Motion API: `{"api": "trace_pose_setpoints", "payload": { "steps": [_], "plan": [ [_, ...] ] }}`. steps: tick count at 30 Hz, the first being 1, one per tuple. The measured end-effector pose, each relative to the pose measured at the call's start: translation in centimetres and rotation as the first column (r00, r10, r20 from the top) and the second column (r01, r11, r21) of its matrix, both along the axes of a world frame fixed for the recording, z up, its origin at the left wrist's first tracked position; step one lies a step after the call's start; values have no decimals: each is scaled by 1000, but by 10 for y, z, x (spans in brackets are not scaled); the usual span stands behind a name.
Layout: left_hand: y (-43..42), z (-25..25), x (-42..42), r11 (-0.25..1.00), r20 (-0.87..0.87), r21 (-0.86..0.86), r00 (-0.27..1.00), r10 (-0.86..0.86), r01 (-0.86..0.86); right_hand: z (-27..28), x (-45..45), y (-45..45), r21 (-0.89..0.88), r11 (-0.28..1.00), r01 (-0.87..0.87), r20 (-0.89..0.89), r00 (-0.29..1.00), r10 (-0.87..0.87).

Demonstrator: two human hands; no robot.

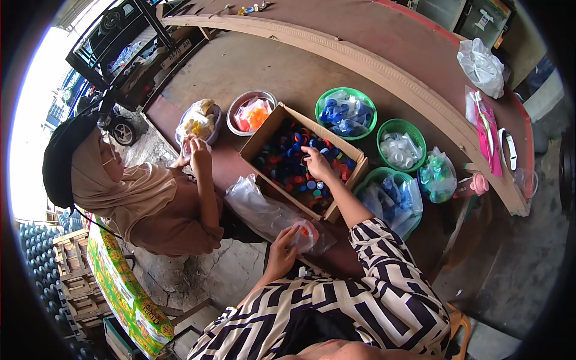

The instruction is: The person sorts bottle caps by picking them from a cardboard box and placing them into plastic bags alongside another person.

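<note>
My left hand [281, 252] is closed on a clear plastic bag [306, 236] with orange-red bottle caps in its bottom, near the table's front edge. Reaching into a cardboard box [259, 174], my right hand [318, 164] hovers over or touches loose bottle caps [294, 157] in blue, red and dark colours. Its index finger is stretched out and I see nothing held in it, though the undersides of the fingers are hidden. Between the box and my left hand lies a larger clear plastic bag [255, 204].
Green baskets [369, 132] with bagged blue, white and green caps stand right of the box. A metal bowl [273, 99] holds orange caps. At left, a co-worker [144, 204] handles a bag of yellow caps [198, 123]. A wooden rail [360, 55] runs behind.
</note>
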State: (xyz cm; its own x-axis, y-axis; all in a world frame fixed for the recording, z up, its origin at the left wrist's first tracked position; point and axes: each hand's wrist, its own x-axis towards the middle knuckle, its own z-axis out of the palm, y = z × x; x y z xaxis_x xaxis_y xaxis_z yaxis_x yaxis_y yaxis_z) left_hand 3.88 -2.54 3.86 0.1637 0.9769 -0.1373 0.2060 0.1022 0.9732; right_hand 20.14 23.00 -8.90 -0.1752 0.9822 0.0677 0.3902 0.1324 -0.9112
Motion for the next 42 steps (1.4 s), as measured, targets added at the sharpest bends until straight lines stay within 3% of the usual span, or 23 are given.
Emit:
{"api": "trace_pose_setpoints", "payload": {
  "steps": [1, 5, 7, 9, 10, 12, 17, 19, 20, 24, 26, 29, 36, 38, 39, 41, 42],
  "plan": [
    [1, 3, 1, 1000, -20, -2, 1000, -6, 6, 7, -5, -6, -30, 999, -40, -119, 992, 36],
    [6, 6, 5, 1000, -9, -21, 1000, -9, 8, 6, -29, -31, -51, 953, -299, 309, 903, 299],
    [7, 6, 5, 1000, -14, -12, 1000, -18, 18, 1, -40, -38, -279, 859, -428, 375, 775, 508],
    [8, 5, 5, 1000, -21, -3, 999, -26, 26, -24, -46, -44, -55, 932, -359, 433, 832, 346],
    [8, 5, 4, 1000, -30, -2, 999, -25, 25, -30, -43, -42, -54, 932, -359, 429, 834, 346],
    [8, 2, 3, 1000, -41, -5, 999, -22, 22, -31, -37, -37, 26, 992, -125, 372, 922, 107],
    [5, -3, 3, 1000, -68, -29, 998, -8, 6, -41, -40, -38, 158, 925, -345, 494, 839, 228],
    [6, 2, 6, 999, -68, -36, 998, -8, 5, -64, -49, -41, 176, 890, -421, 646, 731, 219],
    [6, 4, 7, 999, -68, -44, 998, -5, 2, -76, -56, -43, 174, 927, -331, 602, 781, 166],
    [10, 6, 8, 994, -164, 90, 986, -38, 53, -47, -54, -50, 182, 938, -295, 564, 813, 146],
    [9, 8, 9, 1000, -96, 3, 995, -30, 30, -35, -49, -52, 202, 868, -453, 707, 681, 191],
    [7, 6, 8, 999, -71, 29, 997, -25, 27, -45, -51, -48, 249, 826, -506, 761, 630, 156],
    [1, -1, 0, 999, -58, 48, 998, 6, -3, -44, -45, -46, 283, 828, -485, 783, 615, 93],
    [-1, -7, -4, 998, -55, 58, 998, 30, -27, 1, -30, -47, 211, 929, -305, 561, 816, 140],
    [-1, -8, -5, 998, -49, 57, 998, 36, -34, 6, -24, -44, 278, 935, -221, 341, 933, 119],
    [0, -10, -8, 996, -13, 51, 997, 70, -69, 53, -8, -56, 49, 977, -205, -97, 973, 209],
    [1, -11, -10, 996, -30, 57, 997, 72, -70, 59, -1, -61, 37, 972, -233, -222, 946, 236]
  ]
}}
